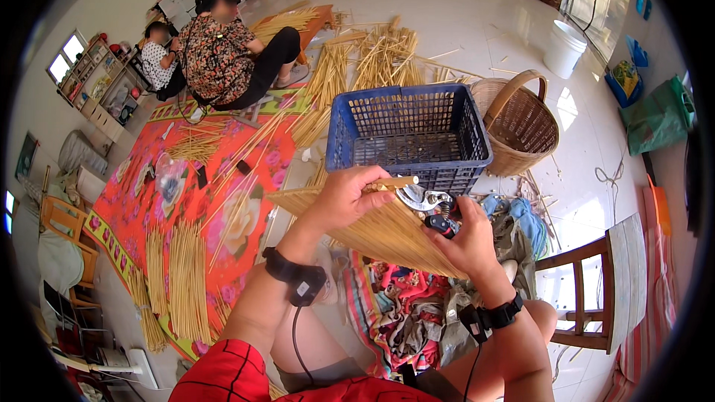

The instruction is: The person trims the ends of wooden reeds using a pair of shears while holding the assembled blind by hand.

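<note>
My left hand (348, 198) is closed around a pale stick (402, 181) at the top edge of a flat panel (380, 231) of straw-coloured sticks laid side by side. The stick's cut end pokes out past my fingers. In my right hand (469, 240) is a pair of pruning shears (436, 208) with dark handles and a curved silver head, its jaws beside the stick's end. The panel slants down across my lap, its lower right corner under my right hand. A blue plastic crate (406, 93) stands just beyond both hands.
Right of the crate is a wicker basket (521, 130). Loose sticks (380, 59) pile up behind it, and bundles (188, 283) lie on a red floral mat (238, 216). Two people sit at the far left. A wooden chair (588, 290) stands at right, a white bucket (564, 48) farther back.
</note>
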`<action>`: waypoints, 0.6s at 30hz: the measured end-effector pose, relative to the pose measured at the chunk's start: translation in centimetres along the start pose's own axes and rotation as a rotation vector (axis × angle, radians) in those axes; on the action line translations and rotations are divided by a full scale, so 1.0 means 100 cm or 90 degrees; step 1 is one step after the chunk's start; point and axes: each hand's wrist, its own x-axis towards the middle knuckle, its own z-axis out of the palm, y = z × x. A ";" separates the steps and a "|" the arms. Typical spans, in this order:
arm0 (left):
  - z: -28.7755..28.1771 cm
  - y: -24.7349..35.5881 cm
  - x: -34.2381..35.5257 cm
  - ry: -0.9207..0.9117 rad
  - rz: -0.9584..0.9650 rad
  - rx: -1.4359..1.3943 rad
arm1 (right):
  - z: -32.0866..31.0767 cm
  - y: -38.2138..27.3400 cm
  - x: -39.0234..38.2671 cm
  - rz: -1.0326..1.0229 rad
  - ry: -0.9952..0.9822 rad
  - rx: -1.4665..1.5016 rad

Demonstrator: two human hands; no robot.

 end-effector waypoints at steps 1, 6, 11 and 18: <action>0.000 0.000 0.000 -0.004 0.005 0.006 | 0.000 0.000 0.000 -0.002 0.002 0.000; -0.001 0.000 0.000 -0.012 0.020 -0.021 | 0.000 0.000 -0.001 -0.030 0.015 -0.019; -0.004 -0.002 0.001 -0.050 0.071 -0.005 | -0.004 -0.002 -0.003 -0.033 -0.009 -0.007; -0.008 0.002 -0.001 -0.092 0.047 -0.027 | -0.009 0.002 0.001 -0.065 0.017 -0.050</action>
